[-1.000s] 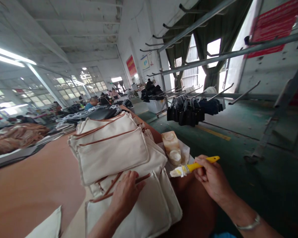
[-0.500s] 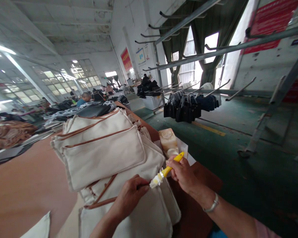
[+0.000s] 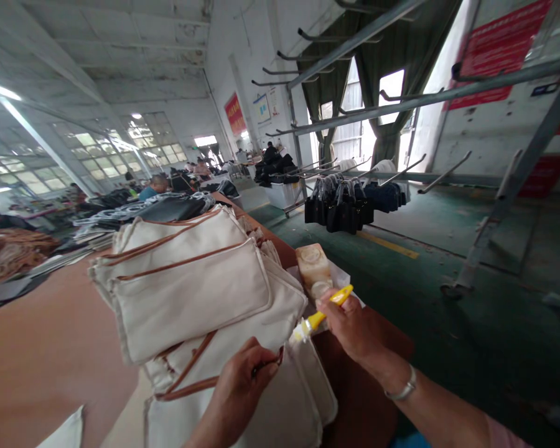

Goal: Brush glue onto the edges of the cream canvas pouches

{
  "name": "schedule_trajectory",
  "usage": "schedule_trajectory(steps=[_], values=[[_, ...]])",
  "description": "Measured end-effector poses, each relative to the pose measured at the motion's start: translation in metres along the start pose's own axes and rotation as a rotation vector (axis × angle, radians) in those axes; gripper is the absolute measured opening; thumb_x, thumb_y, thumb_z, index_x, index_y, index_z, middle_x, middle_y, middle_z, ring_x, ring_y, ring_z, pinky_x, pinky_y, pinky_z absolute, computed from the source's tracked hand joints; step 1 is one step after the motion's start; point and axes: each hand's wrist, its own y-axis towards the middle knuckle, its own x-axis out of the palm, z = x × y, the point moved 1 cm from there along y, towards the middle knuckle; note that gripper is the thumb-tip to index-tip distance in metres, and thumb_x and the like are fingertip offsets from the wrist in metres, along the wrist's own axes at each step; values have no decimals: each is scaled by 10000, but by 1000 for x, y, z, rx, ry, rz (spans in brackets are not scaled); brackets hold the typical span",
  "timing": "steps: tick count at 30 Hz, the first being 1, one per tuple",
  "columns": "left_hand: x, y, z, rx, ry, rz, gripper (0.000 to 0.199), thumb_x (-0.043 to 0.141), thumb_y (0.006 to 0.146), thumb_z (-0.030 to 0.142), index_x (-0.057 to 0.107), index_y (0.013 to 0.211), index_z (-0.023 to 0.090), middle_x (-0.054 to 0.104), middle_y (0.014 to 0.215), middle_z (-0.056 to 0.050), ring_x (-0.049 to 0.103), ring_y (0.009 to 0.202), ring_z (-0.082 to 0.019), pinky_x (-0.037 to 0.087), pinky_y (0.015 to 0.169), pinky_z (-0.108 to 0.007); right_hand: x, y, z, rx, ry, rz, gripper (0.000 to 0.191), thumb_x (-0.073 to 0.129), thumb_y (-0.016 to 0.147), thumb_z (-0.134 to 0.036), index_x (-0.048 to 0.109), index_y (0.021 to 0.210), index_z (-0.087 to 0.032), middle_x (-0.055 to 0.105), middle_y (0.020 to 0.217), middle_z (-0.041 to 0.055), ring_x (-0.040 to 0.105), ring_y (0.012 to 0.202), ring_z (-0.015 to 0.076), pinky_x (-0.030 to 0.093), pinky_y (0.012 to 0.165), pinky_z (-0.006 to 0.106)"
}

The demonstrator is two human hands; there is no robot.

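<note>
My right hand (image 3: 352,330) is closed around the yellow handle of a paintbrush (image 3: 318,318). Its bristles, smeared with something white, point down-left close to the corner of a cream bag piece (image 3: 292,398) with brown trim. The fingertips of my left hand (image 3: 242,382) pinch the brown-trimmed top edge of that piece. Beneath and behind it lie more cream pieces, and a stack of cream pouches (image 3: 196,292) with brown edging rises just beyond. A stained, pale plastic container (image 3: 313,264) stands on white paper behind the brush.
The brown tabletop (image 3: 51,348) carries another cream piece (image 3: 65,429) at lower left and dark items (image 3: 172,211) farther back. Across the green floor (image 3: 429,274), a metal rack (image 3: 490,242) holds black handbags (image 3: 338,208). Other people sit at the far left.
My right hand has drawn the brush slightly right, away from my left fingertips. My left hand keeps its pinch, and more of the brown edge shows there. The view has shifted a little.
</note>
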Motion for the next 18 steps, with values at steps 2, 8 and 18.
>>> schedule_trajectory(steps=[2, 8, 18], values=[[3, -5, -1, 45, 37, 25, 272, 517, 933, 402, 656, 823, 196, 548, 842, -26, 554, 771, -156, 398, 697, -271, -4, 5, 1, 15, 45, 73, 220, 572, 842, -396, 545, 728, -210, 403, 484, -54, 379, 424, 105, 305, 407, 235], [10, -13, -6, 137, 112, 88, 239, 547, 933, 403, 652, 846, 206, 561, 841, -24, 572, 773, -143, 419, 708, -254, 11, -4, -6, 138, 220, -231, 212, 603, 826, -355, 544, 719, -181, 415, 457, -68, 354, 402, 78, 246, 395, 209], [11, -12, -3, 127, 174, 148, 236, 556, 940, 368, 620, 783, 204, 559, 823, -11, 567, 760, -134, 416, 692, -249, -3, -9, -31, 55, 112, -131, 230, 600, 817, -383, 544, 723, -181, 412, 478, -66, 387, 443, 84, 308, 449, 219]])
